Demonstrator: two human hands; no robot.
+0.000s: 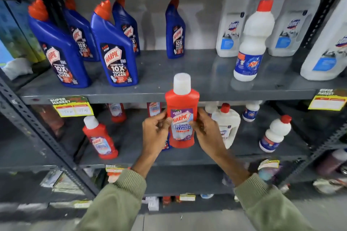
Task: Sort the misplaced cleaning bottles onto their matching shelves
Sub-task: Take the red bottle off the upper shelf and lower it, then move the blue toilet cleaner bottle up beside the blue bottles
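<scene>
- Up and to the left of your grip, five blue Harpic bottles (62, 47) with orange-red caps stand on the upper shelf (169, 88): two in front, two behind them, and one alone almost straight above your hands.
- Down and to the left of the grip, one red bathroom-cleaner bottle (100, 138) with a white cap stands at the front of the lower shelf (131, 159); two more red ones show further back, partly hidden under the shelf edge.
- Your left hand (155, 133) and right hand (207, 131) together hold one red Harpic bathroom cleaner (182, 118). It is upright, white cap up, label facing you, in the air in front of the upper shelf's edge. Fingers of both hands close on the label from either side.
- Up and to the right of the grip stand three translucent Domex bottles (233, 22) and one white Rin bottle (252, 43), all red-capped.
- Just right of your right hand, on the lower shelf, sit one larger white bottle (226, 124) and two small white bottles (275, 134), with another white bottle half hidden behind.
- Two yellow price tags (72, 107) hang on the upper shelf's edge, one on each side of the grip.
</scene>
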